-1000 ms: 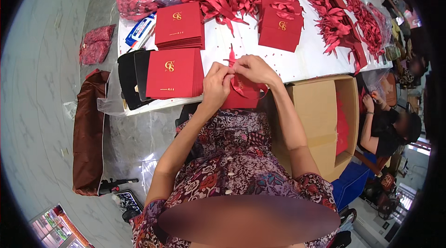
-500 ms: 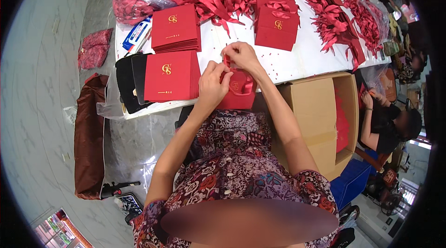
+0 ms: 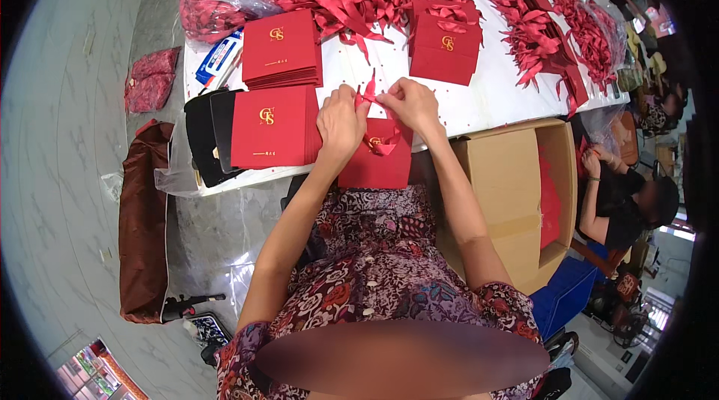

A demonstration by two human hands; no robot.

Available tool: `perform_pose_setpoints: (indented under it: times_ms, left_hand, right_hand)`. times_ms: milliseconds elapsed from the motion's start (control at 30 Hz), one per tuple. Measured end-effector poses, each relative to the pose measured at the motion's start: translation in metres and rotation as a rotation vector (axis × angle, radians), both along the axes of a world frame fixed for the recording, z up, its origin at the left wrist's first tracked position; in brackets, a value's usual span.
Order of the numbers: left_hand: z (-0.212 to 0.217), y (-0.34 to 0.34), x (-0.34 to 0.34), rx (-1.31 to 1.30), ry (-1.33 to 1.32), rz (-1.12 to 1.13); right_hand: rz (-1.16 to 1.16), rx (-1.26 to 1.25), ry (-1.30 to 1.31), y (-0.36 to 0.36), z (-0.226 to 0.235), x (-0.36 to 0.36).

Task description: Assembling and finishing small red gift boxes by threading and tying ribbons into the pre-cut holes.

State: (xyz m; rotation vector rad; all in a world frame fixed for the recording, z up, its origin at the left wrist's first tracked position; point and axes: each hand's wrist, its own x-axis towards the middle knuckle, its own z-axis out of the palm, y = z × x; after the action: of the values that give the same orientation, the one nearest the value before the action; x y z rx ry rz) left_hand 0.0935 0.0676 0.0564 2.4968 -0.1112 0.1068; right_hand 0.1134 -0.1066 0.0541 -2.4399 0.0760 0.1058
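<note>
Fingers of our left hand (image 3: 341,123) and right hand (image 3: 416,109) pinched one red ribbon (image 3: 370,88) by one red bag (image 3: 374,170) at the edge of one white table (image 3: 509,100); two red stacks (image 3: 273,130) lay left.

A head-worn fisheye camera looks steeply down over the wearer's patterned top (image 3: 359,273), taking in both hands (image 3: 341,121) at close range and the white surface (image 3: 503,93) stretching beyond.

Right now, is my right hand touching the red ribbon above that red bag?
Touching. The head view shows your right hand with thumb and fingertip pinched together on the red ribbon, no gap showing between them.
</note>
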Motion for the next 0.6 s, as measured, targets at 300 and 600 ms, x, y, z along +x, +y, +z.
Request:
perform_pose_setpoints:
  times_ms: [300,600]
  left_hand:
    - [-0.018,-0.002,0.004,-0.393,0.165,0.099]
    - [-0.012,-0.01,-0.006,-0.589,0.252,0.091]
  right_hand:
    - [-0.006,0.37,-0.139,0.004,-0.003,-0.01]
    - [0.043,0.802,0.08,0.008,-0.027,-0.007]
